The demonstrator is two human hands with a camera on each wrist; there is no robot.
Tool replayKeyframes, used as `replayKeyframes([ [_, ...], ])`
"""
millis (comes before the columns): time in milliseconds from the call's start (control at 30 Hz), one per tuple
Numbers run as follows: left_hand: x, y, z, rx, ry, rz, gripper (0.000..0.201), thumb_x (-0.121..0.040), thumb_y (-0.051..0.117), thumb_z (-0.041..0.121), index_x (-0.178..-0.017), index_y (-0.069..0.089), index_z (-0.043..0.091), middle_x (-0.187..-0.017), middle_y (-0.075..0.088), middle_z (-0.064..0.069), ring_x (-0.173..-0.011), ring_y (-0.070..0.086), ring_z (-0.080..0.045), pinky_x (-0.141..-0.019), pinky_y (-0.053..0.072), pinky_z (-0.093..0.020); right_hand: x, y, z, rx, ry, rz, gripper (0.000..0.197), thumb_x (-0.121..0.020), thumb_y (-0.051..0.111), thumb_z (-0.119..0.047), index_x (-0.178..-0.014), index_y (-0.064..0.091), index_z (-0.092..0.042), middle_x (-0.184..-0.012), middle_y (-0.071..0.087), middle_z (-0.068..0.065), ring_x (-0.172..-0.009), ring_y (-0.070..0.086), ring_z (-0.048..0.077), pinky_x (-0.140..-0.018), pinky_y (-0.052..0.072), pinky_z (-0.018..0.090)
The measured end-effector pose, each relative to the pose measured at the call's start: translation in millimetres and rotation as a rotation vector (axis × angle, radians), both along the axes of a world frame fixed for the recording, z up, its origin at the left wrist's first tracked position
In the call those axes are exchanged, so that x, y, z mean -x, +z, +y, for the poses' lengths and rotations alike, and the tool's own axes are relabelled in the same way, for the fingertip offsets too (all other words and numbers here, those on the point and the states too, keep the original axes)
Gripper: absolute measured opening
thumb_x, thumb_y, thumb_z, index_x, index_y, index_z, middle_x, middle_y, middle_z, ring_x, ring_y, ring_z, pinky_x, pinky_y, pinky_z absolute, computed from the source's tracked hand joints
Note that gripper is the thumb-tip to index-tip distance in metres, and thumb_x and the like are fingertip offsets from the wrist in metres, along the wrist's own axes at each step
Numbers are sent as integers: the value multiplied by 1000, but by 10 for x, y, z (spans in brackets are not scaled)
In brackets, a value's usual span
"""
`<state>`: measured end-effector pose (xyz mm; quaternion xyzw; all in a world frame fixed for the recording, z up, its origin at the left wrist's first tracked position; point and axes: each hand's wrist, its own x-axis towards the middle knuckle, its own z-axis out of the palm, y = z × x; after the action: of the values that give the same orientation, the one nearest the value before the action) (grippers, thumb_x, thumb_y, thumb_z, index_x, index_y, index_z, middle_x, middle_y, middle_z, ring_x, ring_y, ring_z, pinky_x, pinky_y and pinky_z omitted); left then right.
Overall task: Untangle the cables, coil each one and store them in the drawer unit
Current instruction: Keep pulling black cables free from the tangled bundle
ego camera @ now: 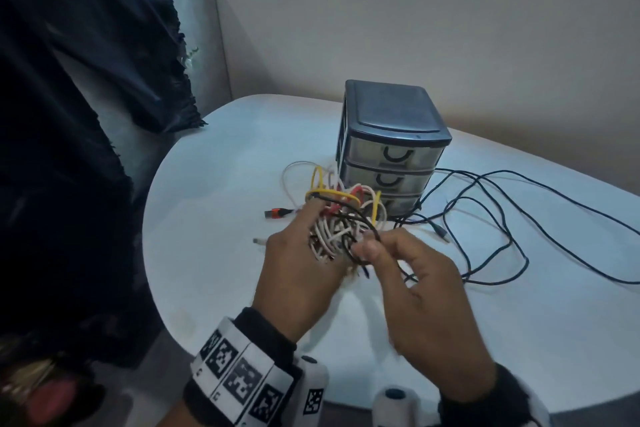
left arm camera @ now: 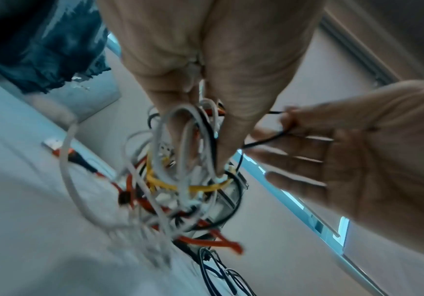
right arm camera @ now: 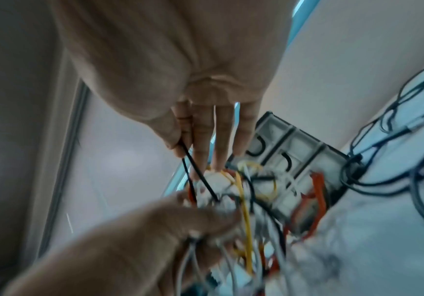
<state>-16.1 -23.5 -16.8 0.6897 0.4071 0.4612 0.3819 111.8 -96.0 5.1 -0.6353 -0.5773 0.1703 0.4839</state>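
Left hand (ego camera: 304, 263) grips tangle (ego camera: 341, 218) | right hand (ego camera: 415, 274) pinches black cable (ego camera: 485, 218) (slack trails far right) | drawer unit (ego camera: 391, 146) just beyond.

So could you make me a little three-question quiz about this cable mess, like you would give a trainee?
1. True or false: all three drawers of the drawer unit are shut.
2. Which cable does the right hand pinch? A) yellow B) black cable C) orange
3. Fill in: the left hand holds the ____ of cables.

Key: 1 true; 2 B, pinched between thumb and fingers; 3 tangle, a bundle of white, yellow, orange and black strands lifted in front of the unit on the white table.
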Motion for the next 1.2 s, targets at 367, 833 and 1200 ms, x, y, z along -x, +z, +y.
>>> replayKeyframes([
  [367, 103, -60, 138, -44, 167, 18, 53, -77, 79, 3, -116, 59, 33, -99, 70, 13, -87, 68, -2, -77, 52, -13, -222, 577, -304, 217, 132, 120, 40, -66, 79, -52, -66, 66, -14, -47, 44, 5, -45, 38, 10, -48, 35, 14],
  [833, 184, -98, 244, -34, 285, 30, 55, -71, 84, 11, -115, 59, 32, -98, 65, 12, -87, 65, -3, -74, 51, -14, -318, 505, -293, -40, -122, 73, 16, -85, 73, -17, -80, 77, -32, -55, 55, 6, -42, 46, 18, -44, 50, 24],
  [1200, 90, -144, 223, -72, 349, 11, 57, -68, 84, 9, -113, 58, 31, -97, 67, 6, -88, 65, -13, -78, 55, -32, 339, 620, -324, 303, 351, 988, 12, -87, 69, -23, -82, 63, -15, -38, 33, 6, -22, 38, 17, -36, 38, 20],
])
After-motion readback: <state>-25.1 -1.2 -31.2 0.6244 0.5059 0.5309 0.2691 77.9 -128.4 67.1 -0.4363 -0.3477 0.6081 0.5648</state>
